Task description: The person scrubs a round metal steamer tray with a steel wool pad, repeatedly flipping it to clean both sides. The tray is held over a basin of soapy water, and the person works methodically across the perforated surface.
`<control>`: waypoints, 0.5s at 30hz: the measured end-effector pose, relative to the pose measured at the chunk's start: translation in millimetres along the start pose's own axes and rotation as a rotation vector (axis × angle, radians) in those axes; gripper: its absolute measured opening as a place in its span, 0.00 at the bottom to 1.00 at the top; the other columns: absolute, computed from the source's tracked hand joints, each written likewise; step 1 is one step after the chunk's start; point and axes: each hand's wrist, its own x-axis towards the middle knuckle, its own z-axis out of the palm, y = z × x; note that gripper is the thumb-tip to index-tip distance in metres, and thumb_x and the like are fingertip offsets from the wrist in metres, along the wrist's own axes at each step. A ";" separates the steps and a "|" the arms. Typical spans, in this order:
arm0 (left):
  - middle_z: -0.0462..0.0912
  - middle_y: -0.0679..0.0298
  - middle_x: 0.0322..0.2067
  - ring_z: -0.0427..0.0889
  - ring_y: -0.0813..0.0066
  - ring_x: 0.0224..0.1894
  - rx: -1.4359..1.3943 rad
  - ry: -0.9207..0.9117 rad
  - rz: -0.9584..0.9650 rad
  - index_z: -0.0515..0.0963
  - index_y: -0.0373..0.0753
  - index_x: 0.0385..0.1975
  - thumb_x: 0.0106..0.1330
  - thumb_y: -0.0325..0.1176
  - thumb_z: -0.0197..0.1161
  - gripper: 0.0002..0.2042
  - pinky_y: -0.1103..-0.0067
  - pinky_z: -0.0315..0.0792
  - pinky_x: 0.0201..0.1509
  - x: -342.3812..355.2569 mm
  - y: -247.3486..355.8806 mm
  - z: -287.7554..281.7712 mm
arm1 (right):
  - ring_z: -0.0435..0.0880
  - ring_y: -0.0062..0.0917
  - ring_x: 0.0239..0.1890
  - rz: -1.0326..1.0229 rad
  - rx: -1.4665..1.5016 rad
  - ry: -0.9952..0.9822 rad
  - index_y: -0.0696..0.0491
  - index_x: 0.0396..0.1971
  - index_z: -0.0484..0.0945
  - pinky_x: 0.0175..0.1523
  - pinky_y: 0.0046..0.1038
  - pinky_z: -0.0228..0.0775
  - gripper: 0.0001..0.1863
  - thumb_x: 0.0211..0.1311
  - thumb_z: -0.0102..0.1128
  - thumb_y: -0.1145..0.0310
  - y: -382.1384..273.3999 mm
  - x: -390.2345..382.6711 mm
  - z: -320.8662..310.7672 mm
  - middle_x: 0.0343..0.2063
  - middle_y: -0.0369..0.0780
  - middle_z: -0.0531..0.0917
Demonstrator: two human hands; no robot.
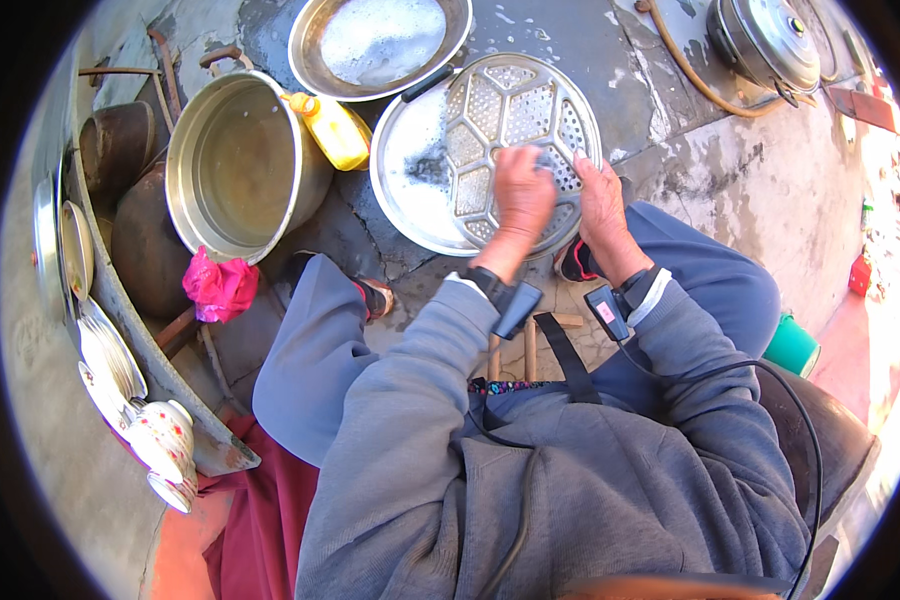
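Observation:
A round metal steamer plate [467, 146] full of small holes leans over a wide, shiny metal pan [407, 186] with a black handle [428, 83]. My left hand [524, 192] is closed and pressed on the plate's upper face; its fingers are a little blurred, and whatever they hold is hidden. At the plate's right rim, my right hand [603, 208] grips the edge, thumb on top and fingers out of sight beneath. Both sit in front of my knees.
Left of the pan stand a yellow bottle [337, 135] and a deep pot of water [245, 165], with a pink cloth [220, 285] at its rim. Beyond is a basin of suds [310, 55]. Cups [165, 440] and plates [110, 345] line the left ledge. A lidded pot [760, 45] stands far right.

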 end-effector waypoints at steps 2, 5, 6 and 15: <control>0.79 0.54 0.36 0.80 0.51 0.42 -0.110 0.005 0.139 0.80 0.38 0.36 0.51 0.22 0.65 0.11 0.64 0.76 0.47 -6.0 21.3 2.2 | 0.76 0.19 0.44 -0.023 0.011 0.006 0.60 0.52 0.77 0.53 0.25 0.68 0.19 0.69 0.57 0.63 1.0 1.4 -0.4 0.42 0.35 0.82; 0.79 0.52 0.37 0.80 0.50 0.43 -0.104 0.006 0.091 0.80 0.38 0.37 0.51 0.23 0.65 0.12 0.64 0.76 0.48 -10.4 15.7 -3.2 | 0.77 0.20 0.43 0.022 0.053 0.008 0.60 0.53 0.77 0.52 0.25 0.69 0.18 0.70 0.56 0.64 2.0 -0.9 -0.5 0.42 0.36 0.82; 0.79 0.52 0.37 0.80 0.50 0.43 -0.061 -0.001 0.079 0.80 0.38 0.38 0.52 0.23 0.65 0.12 0.64 0.76 0.48 -9.5 3.7 -6.3 | 0.78 0.20 0.43 0.015 0.091 -0.023 0.60 0.53 0.77 0.52 0.26 0.70 0.18 0.70 0.56 0.64 1.4 -0.5 0.2 0.42 0.37 0.83; 0.80 0.46 0.43 0.79 0.44 0.45 0.263 -0.071 -0.512 0.79 0.39 0.43 0.57 0.30 0.61 0.14 0.59 0.73 0.51 -44.2 -108.6 -40.0 | 0.80 0.26 0.46 0.033 0.124 -0.005 0.62 0.56 0.75 0.56 0.31 0.72 0.23 0.69 0.61 0.60 1.6 -7.1 7.6 0.46 0.40 0.83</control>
